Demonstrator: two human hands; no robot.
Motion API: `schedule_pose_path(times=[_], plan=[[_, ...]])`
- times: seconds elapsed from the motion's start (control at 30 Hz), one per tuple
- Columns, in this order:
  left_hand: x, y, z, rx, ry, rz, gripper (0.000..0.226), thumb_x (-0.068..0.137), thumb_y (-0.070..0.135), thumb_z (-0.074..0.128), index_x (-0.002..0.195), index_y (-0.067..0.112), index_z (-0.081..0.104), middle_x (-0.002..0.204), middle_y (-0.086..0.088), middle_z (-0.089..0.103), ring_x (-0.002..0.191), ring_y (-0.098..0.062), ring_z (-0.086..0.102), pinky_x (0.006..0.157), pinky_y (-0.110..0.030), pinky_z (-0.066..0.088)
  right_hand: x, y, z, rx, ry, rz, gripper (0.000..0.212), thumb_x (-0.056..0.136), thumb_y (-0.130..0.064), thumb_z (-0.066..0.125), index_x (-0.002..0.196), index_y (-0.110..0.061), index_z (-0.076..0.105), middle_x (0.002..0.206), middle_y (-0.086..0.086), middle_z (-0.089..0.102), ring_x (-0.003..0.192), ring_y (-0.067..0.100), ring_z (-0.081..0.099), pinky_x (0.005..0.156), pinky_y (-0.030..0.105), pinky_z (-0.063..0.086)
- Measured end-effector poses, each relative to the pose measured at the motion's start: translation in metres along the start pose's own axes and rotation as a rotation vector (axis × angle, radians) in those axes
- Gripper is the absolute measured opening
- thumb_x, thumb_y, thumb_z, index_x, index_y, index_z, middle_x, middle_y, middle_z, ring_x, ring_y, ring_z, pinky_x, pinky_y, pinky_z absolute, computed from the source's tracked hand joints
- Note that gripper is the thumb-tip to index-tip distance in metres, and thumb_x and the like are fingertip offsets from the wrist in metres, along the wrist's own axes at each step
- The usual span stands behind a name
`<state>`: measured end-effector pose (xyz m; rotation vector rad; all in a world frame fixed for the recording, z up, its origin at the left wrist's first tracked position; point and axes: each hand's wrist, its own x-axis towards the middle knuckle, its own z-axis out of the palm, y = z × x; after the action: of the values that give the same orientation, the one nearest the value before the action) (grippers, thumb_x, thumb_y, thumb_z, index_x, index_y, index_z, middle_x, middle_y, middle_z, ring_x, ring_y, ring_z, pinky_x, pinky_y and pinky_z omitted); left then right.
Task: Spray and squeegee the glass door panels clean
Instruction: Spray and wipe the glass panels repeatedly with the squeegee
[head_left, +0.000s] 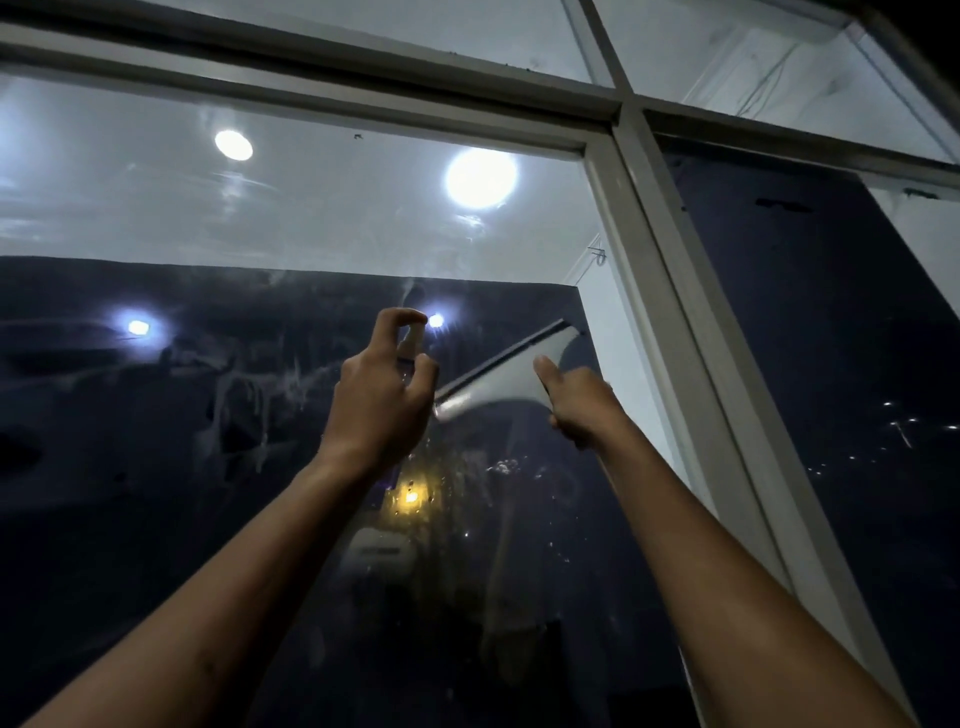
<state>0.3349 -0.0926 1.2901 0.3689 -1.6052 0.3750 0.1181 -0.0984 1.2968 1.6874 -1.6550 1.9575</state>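
Note:
Both arms reach up toward a large dark glass panel (156, 493). My left hand (382, 400) is wrapped around a small spray bottle (410, 340), its forefinger curled over the top of the nozzle. My right hand (576, 402) grips the handle of a grey squeegee (511, 371). The blade runs diagonally, higher at the right, and lies close to the glass; it is blurred. Streaks and droplets mark the glass around and below both hands.
A pale metal frame post (670, 332) stands just right of the squeegee, with another dark panel (831, 364) beyond it. A horizontal frame bar (311, 78) crosses above. Round lamp reflections (480, 176) glare in the upper glass.

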Motion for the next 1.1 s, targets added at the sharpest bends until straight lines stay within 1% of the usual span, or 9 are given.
schedule_pose_path(times=[0.13,0.17,0.27,0.43,0.53,0.67,0.83,1.0,1.1], plan=[[-0.001,0.002,-0.002,0.068,-0.027,0.007,0.031,0.099,0.017,0.051,0.129,0.021,0.047,0.079,-0.007,0.066,0.064,-0.021,0.062,0.057,-0.028,0.043,-0.026,0.062,0.004,-0.17,-0.062,-0.004,0.064,0.094,-0.074,0.03,0.081,-0.018,0.06,0.09,0.009,0.068,0.083,0.028,0.063,0.082,0.04,0.051],[0.001,0.003,-0.001,0.081,-0.044,0.014,0.031,0.099,0.016,0.05,0.129,0.019,0.045,0.076,-0.008,0.064,0.062,-0.022,0.061,0.054,-0.028,0.041,-0.027,0.068,0.001,-0.183,-0.051,-0.016,0.065,0.094,-0.074,0.029,0.088,-0.018,0.062,0.093,0.008,0.068,0.085,0.027,0.063,0.083,0.04,0.05],[0.007,0.006,0.001,0.146,-0.094,0.051,0.032,0.1,0.016,0.046,0.13,0.015,0.038,0.066,-0.006,0.057,0.057,-0.023,0.056,0.055,-0.033,0.041,-0.032,0.071,-0.01,-0.274,-0.008,-0.086,0.063,0.096,-0.071,0.027,0.097,-0.02,0.064,0.091,0.001,0.066,0.081,0.021,0.06,0.07,0.034,0.045],[0.008,0.004,-0.003,0.238,-0.123,0.081,0.032,0.099,0.019,0.045,0.13,0.015,0.035,0.07,-0.003,0.057,0.064,-0.025,0.058,0.064,-0.043,0.049,-0.041,0.074,-0.011,-0.343,0.071,-0.183,0.05,0.098,-0.066,0.027,0.084,-0.026,0.055,0.084,-0.004,0.062,0.07,0.011,0.054,0.054,0.025,0.033],[0.003,0.0,-0.006,0.237,-0.091,0.08,0.031,0.1,0.019,0.044,0.129,0.016,0.036,0.069,-0.001,0.055,0.063,-0.023,0.056,0.063,-0.039,0.045,-0.045,0.077,-0.008,-0.336,0.078,-0.205,0.05,0.098,-0.065,0.027,0.081,-0.027,0.054,0.082,-0.006,0.061,0.069,0.009,0.053,0.055,0.025,0.033],[0.001,0.0,-0.01,0.206,-0.04,0.104,0.033,0.099,0.013,0.047,0.131,0.013,0.037,0.064,-0.001,0.051,0.056,-0.019,0.052,0.053,-0.031,0.037,-0.046,0.079,-0.011,-0.34,0.08,-0.215,0.053,0.099,-0.062,0.025,0.089,-0.022,0.058,0.086,-0.003,0.063,0.075,0.015,0.057,0.065,0.03,0.039],[0.005,-0.002,-0.015,0.24,-0.048,0.146,0.03,0.099,0.016,0.048,0.127,0.012,0.037,0.071,-0.003,0.056,0.062,-0.023,0.057,0.059,-0.039,0.047,-0.049,0.082,-0.013,-0.38,0.098,-0.233,0.054,0.099,-0.062,0.024,0.093,-0.02,0.058,0.088,-0.002,0.064,0.076,0.016,0.058,0.067,0.031,0.041],[0.0,0.002,-0.018,0.189,-0.054,0.166,0.032,0.101,0.013,0.047,0.131,0.009,0.037,0.069,-0.007,0.056,0.06,-0.021,0.056,0.055,-0.027,0.039,-0.054,0.078,-0.012,-0.423,0.044,-0.249,0.051,0.101,-0.061,0.021,0.099,-0.024,0.056,0.092,-0.003,0.063,0.08,0.021,0.056,0.069,0.033,0.038],[-0.001,0.0,-0.02,0.204,-0.071,0.172,0.033,0.099,0.011,0.048,0.131,0.009,0.036,0.067,-0.002,0.051,0.058,-0.02,0.054,0.054,-0.028,0.038,-0.056,0.074,-0.006,-0.409,0.02,-0.268,0.05,0.101,-0.06,0.022,0.101,-0.025,0.057,0.095,-0.003,0.064,0.08,0.02,0.055,0.068,0.032,0.038]])
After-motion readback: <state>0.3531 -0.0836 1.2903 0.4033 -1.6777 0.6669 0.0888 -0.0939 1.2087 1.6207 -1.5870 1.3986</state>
